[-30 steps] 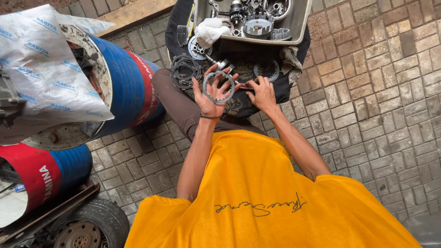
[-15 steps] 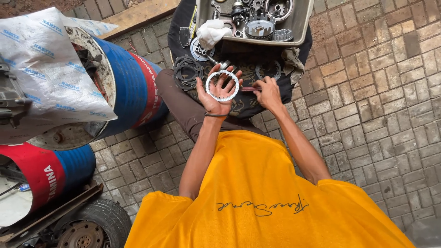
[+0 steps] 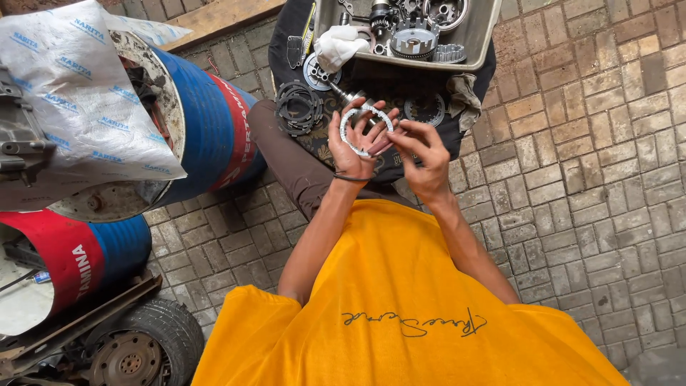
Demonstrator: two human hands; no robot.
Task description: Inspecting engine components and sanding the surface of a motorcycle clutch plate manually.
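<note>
Starting at the left edge, 2 blue and red drums (image 3: 207, 121) lie on their sides on the brick paving (image 3: 593, 186), the upper one draped with a white woven sack (image 3: 78, 93), and a small wheel (image 3: 136, 350) sits below them. Next comes a stack of dark friction plates (image 3: 299, 107) on a dark cloth (image 3: 429, 107) spread over the ground, just beside the person's knee. Above it, a grey metal tray (image 3: 475, 43) holds a toothed clutch basket (image 3: 414, 37), other gear parts and a white rag (image 3: 340, 44).

At the centre, the left hand (image 3: 350, 146) is raised palm-up with the fingers spread, and a thin silver clutch ring (image 3: 364, 130) rests across its fingertips, held up in the air over the cloth, clear of the stack and the tray. Its grip is loose and wide, more a cradle than a clamp. The right hand (image 3: 421, 154) comes in from the right with thumb and forefinger pinched at the ring's lower right edge; whether they actually grip it or only touch it I cannot tell.

Judging from this, the step in hand is checking or wiping 1 plate between both hands. Any next move calls for a light hold on the rim alone, since the ring is thin and would slip or bend easily.
</note>
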